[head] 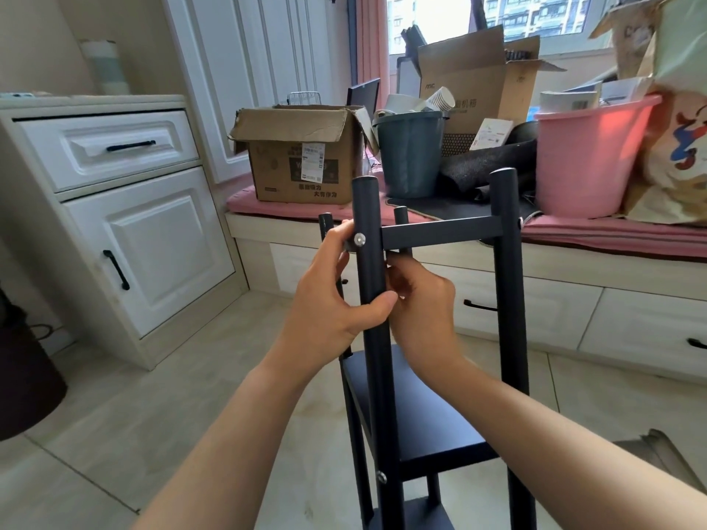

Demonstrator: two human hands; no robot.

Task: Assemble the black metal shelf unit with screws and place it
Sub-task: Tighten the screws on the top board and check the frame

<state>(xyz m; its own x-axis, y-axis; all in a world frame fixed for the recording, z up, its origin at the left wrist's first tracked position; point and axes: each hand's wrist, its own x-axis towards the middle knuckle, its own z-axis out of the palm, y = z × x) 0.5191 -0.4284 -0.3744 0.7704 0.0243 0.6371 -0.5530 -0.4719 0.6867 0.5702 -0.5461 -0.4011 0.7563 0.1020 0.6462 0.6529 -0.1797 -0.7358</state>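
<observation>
head view: we stand over the black shelf unit [440,434], which is upright on the tiled floor [172,415] right in front of us, with the window bench [574,239] behind it. our left hand [336,292] is wrapped around the near left post [373,338], thumb lying across its front and fingers curled behind it near a silver screw [359,239] that sits in the post just where the top crossbar [440,233] meets it. our right hand [424,304] is closed narrowly just beside the same post on its right side, under the crossbar; its fingertips press in toward the post, and we cannot tell whether they pinch anything small. a second screw [381,477] shows lower on the post, level with the dark shelf board [421,411]. the near right post [509,300] stands free of both hands, and the tops of two rear posts poke up behind the crossbar.

on the bench sit a cardboard box [302,154], a dark blue bucket [411,154] stuffed with paper cups, and a pink bucket [585,158]. a white cabinet [126,223] with black handles stands to the left.
</observation>
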